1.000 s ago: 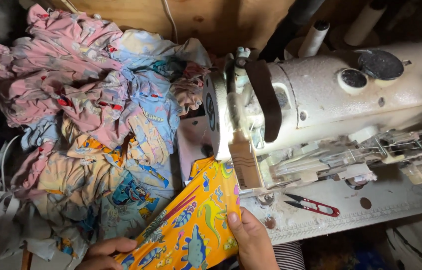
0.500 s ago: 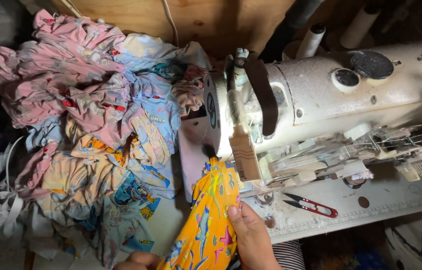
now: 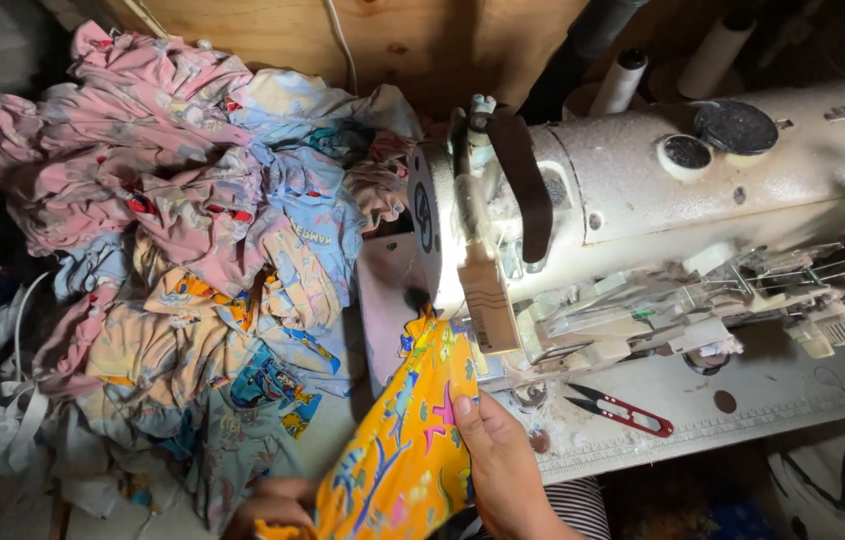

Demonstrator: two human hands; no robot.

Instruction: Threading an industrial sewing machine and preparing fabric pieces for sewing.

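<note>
**Yellow printed piece brought up to the needle end**

Between the fingers of the right hand [image 3: 503, 470] sat the near edge of the yellow printed fabric [image 3: 408, 440], thumb on top and the other fingers hidden beneath, pinching it. From that grip the cloth ran up and away to a narrow tip that lay just under the head of the white sewing machine [image 3: 643, 200], beside its needle end; whether the tip was already under the presser foot could not be told. The left hand [image 3: 268, 500] showed only partly at the lower edge, touching the lower left of the same cloth; its fingers were curled, but whether they gripped it could not be told.

Judged from this, the piece had been brought to the machine and lined up, while no seam showed on it yet, so the stitching itself looked not begun. Well to the left of both hands lay a heap of printed garments [image 3: 173, 260] in pink, blue and orange on the table [image 3: 793, 400]. Just right of the right fingers lay red-handled thread snips [image 3: 623, 408] on the machine bed.

Against the picture half a second before, the cloth's tip lay slightly further in under the machine head, the right hand sat a little higher on the edge, and the left hand had come further to the left.
</note>
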